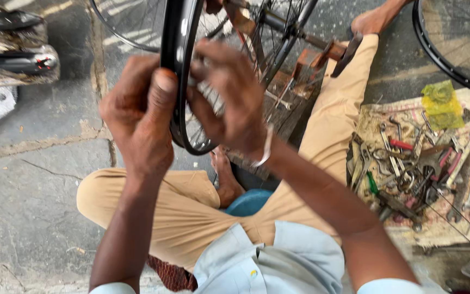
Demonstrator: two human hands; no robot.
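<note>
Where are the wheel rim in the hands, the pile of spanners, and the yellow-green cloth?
wheel rim (pixel 176 32), head view, on the black rim band above the left thumb.
pile of spanners (pixel 420 166), head view, middle of the heap on the mat.
yellow-green cloth (pixel 440 104), head view, centre of the crumpled cloth.

Two hands, two bicycle wheels, one heap of tools.

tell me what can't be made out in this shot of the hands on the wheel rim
Head view:
- Right hand fingertips: blurred, and whether they pinch anything.
- Black wheel rim: top cut off by the frame edge.
- Left hand palm side: turned away.
- Tool pile: individual pieces too small, overlapping.
</note>
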